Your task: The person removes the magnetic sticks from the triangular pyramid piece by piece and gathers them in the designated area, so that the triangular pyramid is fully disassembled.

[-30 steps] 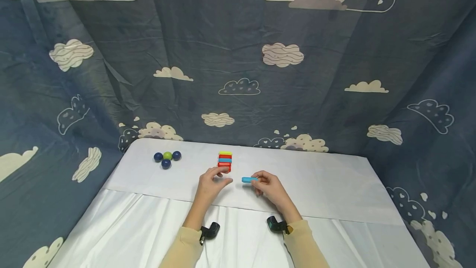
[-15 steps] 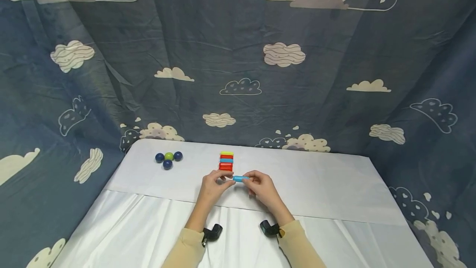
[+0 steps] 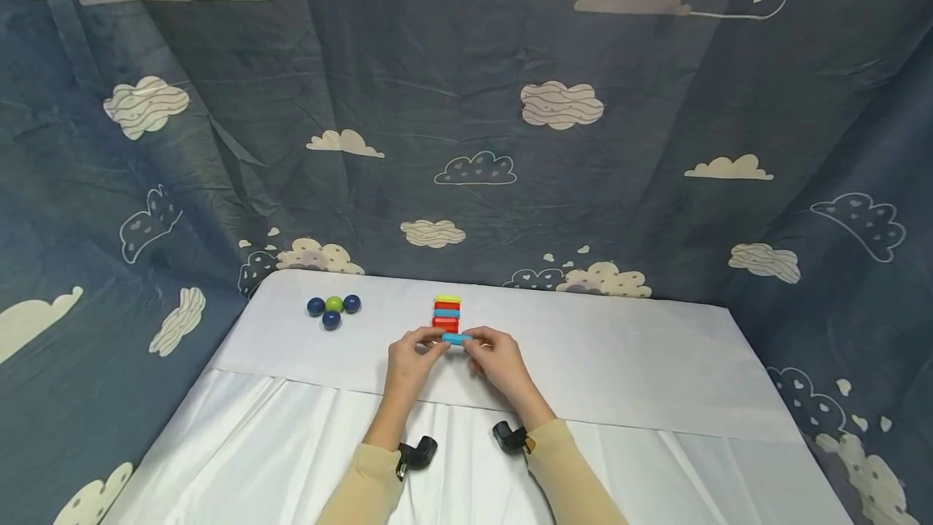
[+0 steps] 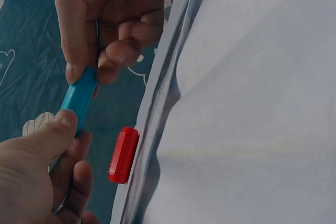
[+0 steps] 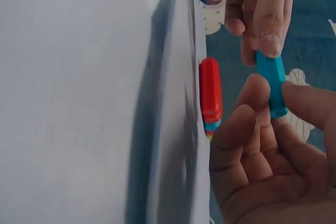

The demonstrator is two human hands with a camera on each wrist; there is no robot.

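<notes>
Both hands are pinching the blue bar point(image 3: 456, 339): the left hand point(image 3: 410, 358) holding its left end, the right hand point(image 3: 492, 358) its right, just near the stacked bars point(image 3: 446, 313) on the surface point(image 3: 627, 347).

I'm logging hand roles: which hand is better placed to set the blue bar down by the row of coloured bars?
Probably either. The left hand and right hand each pinch one end of the blue bar, just in front of the row of coloured bars; neither looks closer.
</notes>
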